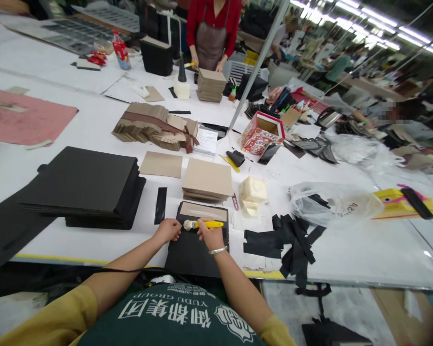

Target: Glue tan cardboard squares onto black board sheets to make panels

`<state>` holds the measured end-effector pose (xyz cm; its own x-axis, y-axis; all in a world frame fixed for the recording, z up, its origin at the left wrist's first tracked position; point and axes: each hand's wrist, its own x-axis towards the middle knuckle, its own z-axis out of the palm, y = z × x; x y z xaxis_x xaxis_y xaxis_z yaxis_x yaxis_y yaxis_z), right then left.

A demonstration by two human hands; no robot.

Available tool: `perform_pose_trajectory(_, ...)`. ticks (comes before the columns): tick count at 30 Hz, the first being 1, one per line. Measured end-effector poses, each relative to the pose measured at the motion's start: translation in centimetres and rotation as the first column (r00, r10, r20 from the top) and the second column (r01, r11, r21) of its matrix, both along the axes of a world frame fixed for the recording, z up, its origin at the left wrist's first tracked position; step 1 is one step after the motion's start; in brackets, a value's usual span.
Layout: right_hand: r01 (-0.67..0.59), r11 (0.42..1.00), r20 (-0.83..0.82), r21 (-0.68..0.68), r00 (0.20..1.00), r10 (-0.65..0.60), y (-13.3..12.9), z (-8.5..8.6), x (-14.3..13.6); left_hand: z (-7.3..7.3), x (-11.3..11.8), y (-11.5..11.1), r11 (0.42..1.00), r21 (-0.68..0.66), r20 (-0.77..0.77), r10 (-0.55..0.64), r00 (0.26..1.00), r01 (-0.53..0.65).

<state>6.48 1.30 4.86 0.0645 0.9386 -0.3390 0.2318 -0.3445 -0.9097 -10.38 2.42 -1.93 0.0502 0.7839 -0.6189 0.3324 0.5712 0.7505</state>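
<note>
My right hand (211, 234) grips a paint brush (213, 224) by its yellow handle, bristles pointing left. The bristles are over a black panel (195, 252) that lies at the table's front edge. A beige board strip (204, 211) with a whitish streak lies across the panel's far end. My left hand (169, 230) is closed at the panel's left edge; what its fingers hold, if anything, is hidden. Behind the panel sits a stack of beige boards (207, 178). A black strip (160, 205) lies to the left of the panel.
A tall stack of black panels (90, 182) stands at left. On the right are a cream-coloured container (253, 190), small red-handled snips (235, 202), a heap of black strips (292, 240) and a plastic bag (328, 202). A metal pole (256, 67) rises beyond. Across the table stands a co-worker (212, 33).
</note>
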Motion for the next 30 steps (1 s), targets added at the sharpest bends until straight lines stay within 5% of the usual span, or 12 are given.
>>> perform_pose_trajectory(3,0.005,0.999,0.005,-0.044,1.000,-0.005,0.1,-1.8,-1.5,0.2,0.1,0.0,1.000,0.013,-0.028,-0.007,1.000,0.008)
perform_pose_trajectory(6,0.036,0.999,0.089,-0.039,0.995,-0.032,-0.1,-2.3,1.0,0.3,0.1,-0.1,1.000,0.024,-0.050,-0.012,0.999,0.013)
perform_pose_trajectory(12,0.135,0.990,0.326,0.028,0.935,-0.137,-1.3,-0.4,10.7,0.7,0.1,-0.3,0.998,0.057,-0.064,-0.031,0.998,0.035)
perform_pose_trajectory(16,0.086,0.987,0.417,0.137,0.898,-0.137,-2.8,0.9,12.6,0.8,0.1,-0.6,0.994,0.099,-0.079,-0.031,0.996,0.039)
perform_pose_trajectory(20,-0.183,0.949,0.539,0.256,0.842,0.017,-3.7,0.0,10.6,1.1,0.5,-1.0,0.990,0.135,-0.084,-0.021,0.996,0.032)
perform_pose_trajectory(24,-0.539,0.813,0.827,0.221,0.545,0.136,-3.6,-3.2,9.2,1.9,0.9,-1.4,0.983,0.180,-0.019,-0.028,0.999,0.031)
perform_pose_trajectory(26,-0.621,0.759,0.885,0.198,0.445,0.133,-3.5,-4.6,9.2,2.2,0.9,-1.6,0.970,0.233,0.031,-0.073,0.997,0.064)
perform_pose_trajectory(30,-0.641,0.740,0.907,0.205,0.408,0.103,-3.4,-5.7,9.7,2.6,0.2,-1.3,0.884,0.394,0.036,-0.290,0.956,0.253)
